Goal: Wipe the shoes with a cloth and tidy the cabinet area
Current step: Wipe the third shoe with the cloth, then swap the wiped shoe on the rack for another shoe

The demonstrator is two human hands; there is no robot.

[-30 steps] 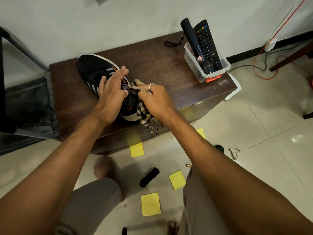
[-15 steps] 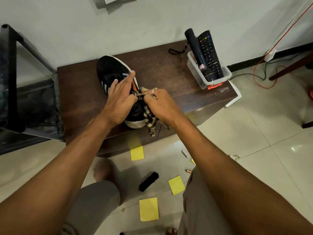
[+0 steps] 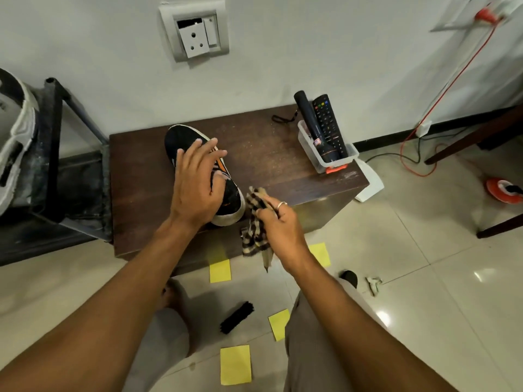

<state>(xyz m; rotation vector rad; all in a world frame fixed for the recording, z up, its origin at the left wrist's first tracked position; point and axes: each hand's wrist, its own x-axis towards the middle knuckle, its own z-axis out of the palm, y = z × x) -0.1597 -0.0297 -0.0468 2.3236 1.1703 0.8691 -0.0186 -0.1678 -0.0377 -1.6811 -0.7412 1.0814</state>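
A black shoe (image 3: pixel 177 140) with a white sole and orange marks lies on the dark wooden cabinet (image 3: pixel 271 162), toe toward the wall. My left hand (image 3: pixel 196 182) rests flat on top of the shoe with fingers spread, covering its middle. My right hand (image 3: pixel 278 224) is just right of the shoe's heel, off the shoe, gripping a checked brown-and-cream cloth (image 3: pixel 253 222) that hangs down past the cabinet's front edge.
A clear plastic bin (image 3: pixel 314 154) with a torch and a TV remote stands at the cabinet's right end. Yellow sticky notes (image 3: pixel 235 364) and a black brush (image 3: pixel 237 317) lie on the tiled floor by my knees. A dark metal rack (image 3: pixel 53 154) stands left; cables trail at right.
My right hand has drawn the cloth away from the shoe, toward the cabinet's front edge. My left hand has flattened and spread over the shoe. The camera has tilted up.
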